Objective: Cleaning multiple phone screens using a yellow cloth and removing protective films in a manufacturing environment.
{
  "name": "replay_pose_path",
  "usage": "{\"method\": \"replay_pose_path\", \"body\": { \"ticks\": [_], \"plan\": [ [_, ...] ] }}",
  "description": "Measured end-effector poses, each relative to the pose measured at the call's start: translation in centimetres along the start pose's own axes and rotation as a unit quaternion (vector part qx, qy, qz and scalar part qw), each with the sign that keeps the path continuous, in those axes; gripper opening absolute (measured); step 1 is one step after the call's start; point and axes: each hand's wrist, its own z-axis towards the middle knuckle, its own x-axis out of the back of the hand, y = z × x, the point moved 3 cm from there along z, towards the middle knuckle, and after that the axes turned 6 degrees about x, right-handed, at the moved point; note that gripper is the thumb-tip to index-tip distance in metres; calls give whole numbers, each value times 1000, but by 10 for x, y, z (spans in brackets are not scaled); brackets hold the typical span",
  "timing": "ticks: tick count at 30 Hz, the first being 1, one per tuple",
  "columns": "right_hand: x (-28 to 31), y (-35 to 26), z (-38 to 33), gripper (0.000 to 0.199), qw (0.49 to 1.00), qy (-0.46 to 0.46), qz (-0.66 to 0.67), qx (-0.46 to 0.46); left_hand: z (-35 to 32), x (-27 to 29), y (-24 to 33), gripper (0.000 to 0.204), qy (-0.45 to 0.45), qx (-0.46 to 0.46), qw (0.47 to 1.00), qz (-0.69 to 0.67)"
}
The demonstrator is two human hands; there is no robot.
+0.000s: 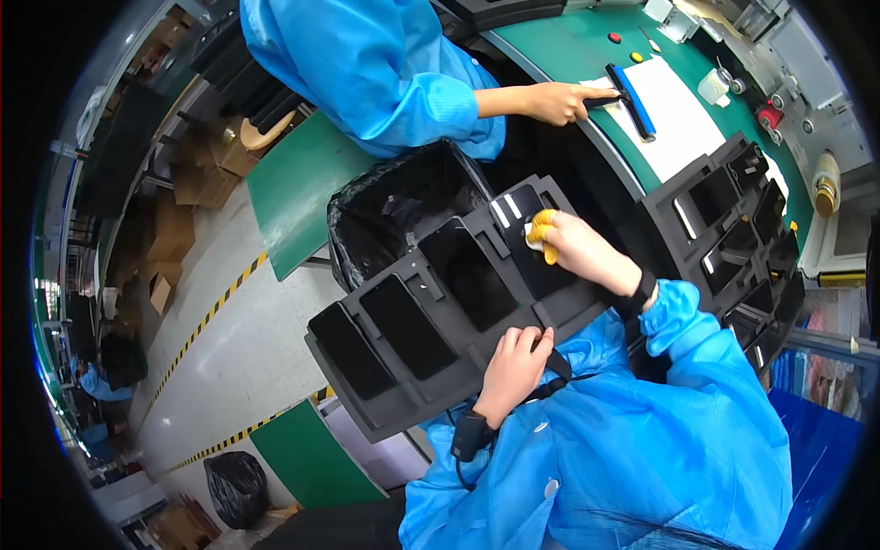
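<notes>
A black foam tray (pixel 431 408) lies slantwise in front of me, with several dark phone-like glass panels (pixel 408 325) in its slots. My left hand (pixel 515 368) has its fingers curled over the tray's near edge. At the tray's far right end, my right hand (pixel 573 246) is pressed down on a panel (pixel 521 206) that shows bright reflections. Yellow finger cots (pixel 544 234) cover some of its fingertips. These fingers pinch a small white wipe (pixel 530 236), mostly hidden under them.
Beyond the tray stands a bin lined with a black bag (pixel 367 220). A co-worker's hand (pixel 559 103) holds a blue roller (pixel 632 103) over a white sheet (pixel 687 133) on a green table (pixel 550 41). More loaded black trays (pixel 665 197) stand at my right.
</notes>
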Motion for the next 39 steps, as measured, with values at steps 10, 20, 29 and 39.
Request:
{"method": "replay_pose_path", "body": {
  "ticks": [10, 20, 29, 39],
  "plan": [
    [46, 17, 33, 20, 993, 103, -14, -53, -5, 1, -6, 29, -4, 8, 998, -55],
    [42, 48, 46, 22, 983, 156, -36, -89, -5, 2, -5, 27, -1, 18, 998, -63],
    [22, 27, 28, 24, 987, 93, -22, -130, 3, 2, -3, 26, 3, 22, 997, -71],
    [-15, -27, 21, 23, 997, -51, 48, -20, -2, 2, -4, 28, 13, 38, 996, -78]
  ]
}}
